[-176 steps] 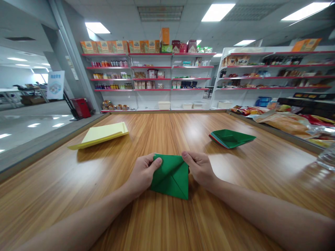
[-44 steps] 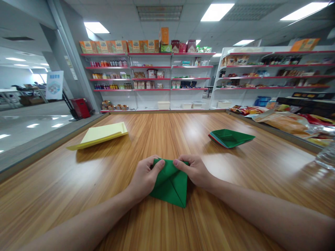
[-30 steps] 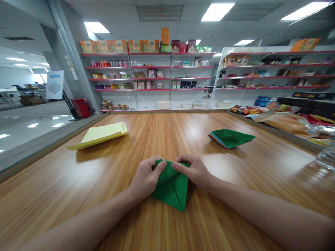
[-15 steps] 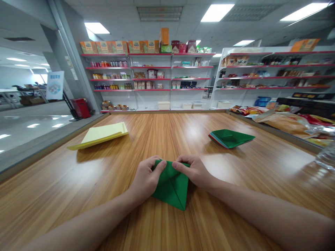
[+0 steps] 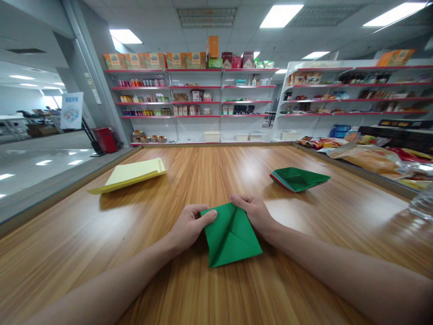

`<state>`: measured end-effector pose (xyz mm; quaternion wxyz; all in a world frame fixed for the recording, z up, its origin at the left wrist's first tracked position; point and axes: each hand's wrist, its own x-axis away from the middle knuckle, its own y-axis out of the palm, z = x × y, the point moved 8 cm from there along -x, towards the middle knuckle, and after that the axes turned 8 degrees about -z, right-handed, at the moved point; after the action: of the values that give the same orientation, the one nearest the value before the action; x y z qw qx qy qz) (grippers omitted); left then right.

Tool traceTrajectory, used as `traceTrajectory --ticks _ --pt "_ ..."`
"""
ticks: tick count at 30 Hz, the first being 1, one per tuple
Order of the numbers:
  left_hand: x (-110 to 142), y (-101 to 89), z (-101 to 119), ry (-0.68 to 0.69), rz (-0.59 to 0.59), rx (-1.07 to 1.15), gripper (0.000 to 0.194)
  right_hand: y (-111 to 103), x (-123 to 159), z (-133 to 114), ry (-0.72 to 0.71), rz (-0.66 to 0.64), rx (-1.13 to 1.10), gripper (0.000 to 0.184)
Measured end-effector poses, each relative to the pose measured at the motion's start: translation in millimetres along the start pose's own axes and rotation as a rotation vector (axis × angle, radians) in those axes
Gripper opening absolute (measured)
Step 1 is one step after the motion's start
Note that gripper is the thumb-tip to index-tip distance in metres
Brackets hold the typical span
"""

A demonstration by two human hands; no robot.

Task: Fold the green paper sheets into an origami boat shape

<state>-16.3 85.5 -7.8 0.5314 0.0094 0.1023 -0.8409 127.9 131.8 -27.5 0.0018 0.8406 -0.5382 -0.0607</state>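
A green sheet of folded paper (image 5: 233, 239), roughly square with crossing creases, is held between my two hands low over the table. At its upper left corner my left hand (image 5: 191, 225) pinches it, thumb on top and fingers behind. My right hand (image 5: 255, 214) grips the top right edge, its thumb at the upper corner; the other fingers are hidden behind the paper. Beyond the right hand lies a nested stack of folded papers (image 5: 299, 179), green on top with red and blue edges below. Pale yellow paper (image 5: 135, 175), with one side bent up, rests at the left.
The wooden table (image 5: 216, 171) has a raised edge. A clear plastic object (image 5: 422, 203) stands at its right side. Packaged snacks (image 5: 368, 158) are heaped beyond the right edge. Stocked shelves (image 5: 196, 100) stand behind, and a red box (image 5: 105, 139) is on the floor at left.
The green paper has been turned, its lower point swinging from right to left, and it lies flatter. My right hand has shifted slightly right and up; the left hand keeps its hold.
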Motion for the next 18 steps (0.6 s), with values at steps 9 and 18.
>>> traceTrajectory --ticks 9,18 --pt "7.5 -36.5 -0.9 0.062 0.425 0.053 0.038 0.9 -4.0 1.5 0.026 -0.051 -0.348 0.048" --pt "0.9 -16.9 -5.0 -0.021 0.229 0.199 0.036 23.5 4.9 -3.3 -0.014 -0.178 0.197 0.049"
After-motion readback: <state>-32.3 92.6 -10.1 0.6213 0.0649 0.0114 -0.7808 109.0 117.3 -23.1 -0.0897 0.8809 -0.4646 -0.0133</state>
